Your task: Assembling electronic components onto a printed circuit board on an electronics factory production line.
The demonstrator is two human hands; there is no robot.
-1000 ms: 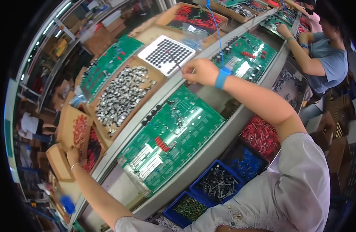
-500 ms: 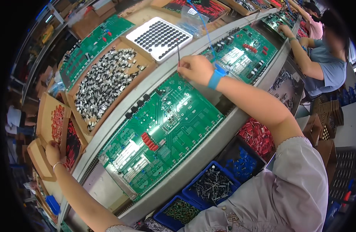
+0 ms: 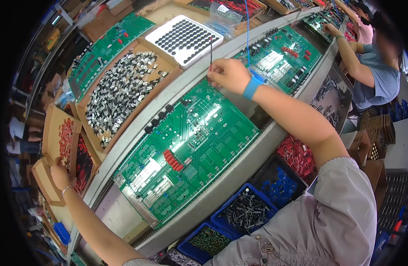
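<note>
Shifted: large green circuit board (image 3: 190, 142) now under right hand (image 3: 228, 75) | pinching thin dark rod (image 3: 210, 53), light, stiff, gripped low | left hand (image 3: 60, 170) closed on cardboard tray (image 3: 51, 133).

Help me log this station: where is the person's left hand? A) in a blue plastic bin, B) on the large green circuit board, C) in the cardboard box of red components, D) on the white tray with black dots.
C: the left hand reaches into the open cardboard box of red components, far from the large green circuit board.
</note>
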